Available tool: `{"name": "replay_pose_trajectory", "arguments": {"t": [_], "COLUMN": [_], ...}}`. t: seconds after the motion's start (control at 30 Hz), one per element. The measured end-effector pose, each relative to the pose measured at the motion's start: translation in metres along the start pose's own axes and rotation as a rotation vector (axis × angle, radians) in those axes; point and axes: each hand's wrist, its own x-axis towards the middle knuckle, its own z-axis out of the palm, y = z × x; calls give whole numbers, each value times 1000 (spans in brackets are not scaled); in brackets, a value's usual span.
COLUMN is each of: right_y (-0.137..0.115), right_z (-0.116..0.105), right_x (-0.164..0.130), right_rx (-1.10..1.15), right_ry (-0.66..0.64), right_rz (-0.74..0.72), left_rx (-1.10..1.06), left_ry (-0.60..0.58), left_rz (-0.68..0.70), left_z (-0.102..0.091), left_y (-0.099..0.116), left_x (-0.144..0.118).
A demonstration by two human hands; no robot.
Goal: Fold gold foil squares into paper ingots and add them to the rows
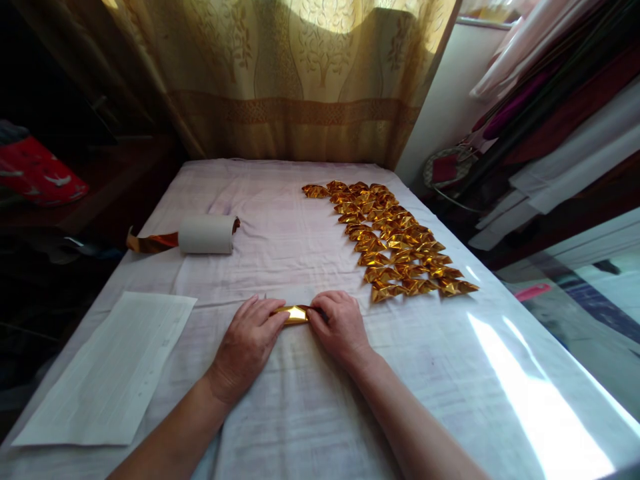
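- The left hand (249,341) lies palm down on the table cloth (310,400), and its fingertips press on the left end of a small gold foil piece (294,314).
- The right hand (339,327) lies palm down too, and its fingertips pinch and press the right end of the gold foil piece.
- Both hands have hold of that 1 shiny piece; neither hand is made into a fist.
- The gold foil piece sits flat on the cloth near the front middle of the table, right between the 2 hands.
- It is longer than it is wide. Its long side runs from left to right, so 1 end points at each hand.
- There is no box or bowl here. The things just lie on the cloth.
- A big bunch of folded gold pieces (395,240) lies in rows on the right side of the table, well apart from the hands.
- A white roll (207,234) lies on its side at the left. A strip of gold foil (150,242) sticks out from it toward the left edge.
- A white sheet of paper (113,370) lies flat at the front left corner.
- A yellow curtain (300,73) hangs behind the table.
- Bright light shines on the cloth at the front right.
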Motion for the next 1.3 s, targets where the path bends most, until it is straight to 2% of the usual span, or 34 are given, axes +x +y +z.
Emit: {"name": "replay_pose_trajectory", "arguments": {"t": [0.1,0.27,0.43,0.9,1.13,1.3], "right_y": [1,2,2,4,7,9], "right_z": [2,3,4,7,11,10], "right_x": [-1,-2,-3,-3,-5,-5], "right_rx": [-4,-6,-11,3,12,59], "right_ry": [13,18,30,37,97,94], "right_rz": [-7,-7,-10,14,19,-7], "left_rx": [99,53,39,57,47,41], "left_ry": [-26,-90,-131,-123,-129,-134], "left_rz": [3,90,59,53,54,51], "left_z": [-3,6,14,14,14,14], "left_y": [16,32,30,30,29,29], "left_x": [-1,-8,-14,-13,-13,-13]}}
